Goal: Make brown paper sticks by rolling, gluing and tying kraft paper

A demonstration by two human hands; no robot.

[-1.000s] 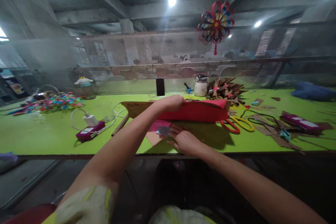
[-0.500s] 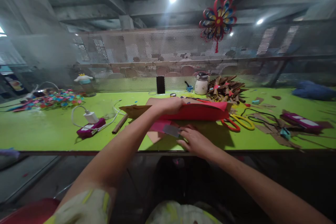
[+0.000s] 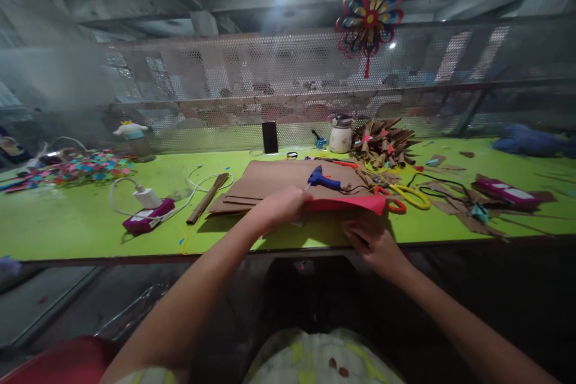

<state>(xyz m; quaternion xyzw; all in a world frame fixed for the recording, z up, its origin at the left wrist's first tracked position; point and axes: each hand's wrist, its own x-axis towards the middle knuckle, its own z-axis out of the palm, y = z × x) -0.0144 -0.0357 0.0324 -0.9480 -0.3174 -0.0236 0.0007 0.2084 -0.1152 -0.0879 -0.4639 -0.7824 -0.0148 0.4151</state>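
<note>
My left hand (image 3: 279,209) grips the near edge of a stack of brown cardboard sheets (image 3: 274,183) with a red sheet (image 3: 355,204) under it, holding the edge just above the green table (image 3: 81,228). My right hand (image 3: 375,243) reaches under the red sheet at the table's front edge, fingers curled; what they hold is hidden. A blue glue gun (image 3: 321,179) lies on top of the cardboard.
Yellow and red scissors (image 3: 405,197) lie right of the stack. A purple device with a white charger (image 3: 144,211) sits left. Coloured paper pieces (image 3: 76,167), a white jar (image 3: 341,135), brown scrap pile (image 3: 382,143) and a mesh fence (image 3: 288,90) are behind.
The lifted cardboard and red sheet have come down nearly flat, showing the glue gun on top. My right hand has slid right along the front edge; the small grey piece is out of sight.
</note>
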